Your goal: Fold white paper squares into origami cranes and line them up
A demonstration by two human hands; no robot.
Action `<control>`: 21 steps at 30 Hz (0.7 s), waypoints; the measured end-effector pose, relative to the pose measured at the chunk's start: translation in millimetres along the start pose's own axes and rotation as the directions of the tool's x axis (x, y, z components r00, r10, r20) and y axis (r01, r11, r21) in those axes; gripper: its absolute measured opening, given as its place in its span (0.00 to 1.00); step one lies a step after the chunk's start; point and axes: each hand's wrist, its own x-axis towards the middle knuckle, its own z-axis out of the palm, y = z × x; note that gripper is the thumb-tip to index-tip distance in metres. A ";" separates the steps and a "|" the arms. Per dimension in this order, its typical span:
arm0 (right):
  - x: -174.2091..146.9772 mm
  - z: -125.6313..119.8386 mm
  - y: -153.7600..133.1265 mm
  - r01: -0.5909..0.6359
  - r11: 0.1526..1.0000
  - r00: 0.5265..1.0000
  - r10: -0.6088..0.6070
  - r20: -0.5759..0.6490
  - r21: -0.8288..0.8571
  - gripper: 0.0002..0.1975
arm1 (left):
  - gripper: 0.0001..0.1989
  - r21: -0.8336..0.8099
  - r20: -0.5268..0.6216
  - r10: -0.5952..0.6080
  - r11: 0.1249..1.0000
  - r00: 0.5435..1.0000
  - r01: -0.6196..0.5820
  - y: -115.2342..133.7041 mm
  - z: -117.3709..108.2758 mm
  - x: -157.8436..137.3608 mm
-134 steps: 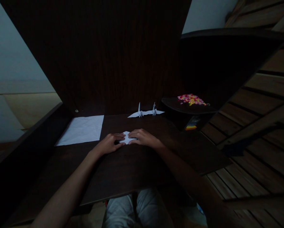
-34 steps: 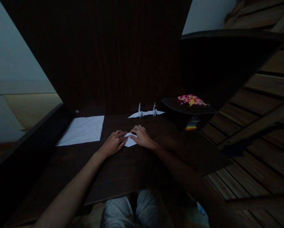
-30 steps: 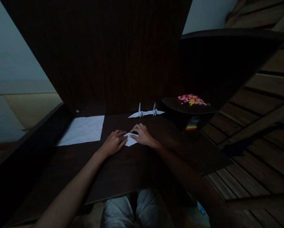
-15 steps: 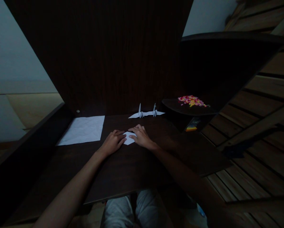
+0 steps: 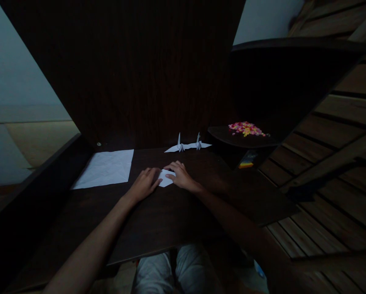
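A small piece of folded white paper (image 5: 166, 181) with an angular outline lies flat on the dark desk between my hands. My left hand (image 5: 145, 183) rests at its left side, thumb on the paper's edge and fingers loosely stretched. From the right, my right hand (image 5: 180, 175) lies over the paper with its thumb on top and its fingers along the far edge, apart from the thumb. Just beyond stand two white origami cranes (image 5: 180, 148), (image 5: 198, 145) side by side, wings touching or overlapping.
A creased white sheet (image 5: 106, 168) lies on the desk's left. Pink, red and yellow small pieces (image 5: 247, 129) are heaped on a corner shelf (image 5: 225, 136) at the right, with a yellow-and-dark item (image 5: 247, 161) below it. A raised side board (image 5: 36, 173) bounds the left.
My left hand has drawn slightly left, its fingers moving off the folded paper while the thumb stays at the edge. My right hand has hardly moved. The view has shifted slightly.
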 end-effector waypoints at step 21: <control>-11.2 -24.4 -17.8 0.301 0.924 0.949 -0.266 0.171 -0.237 0.09 | 0.24 -0.040 0.165 0.117 0.993 0.979 -0.112 -1.5 -9.1 -3.3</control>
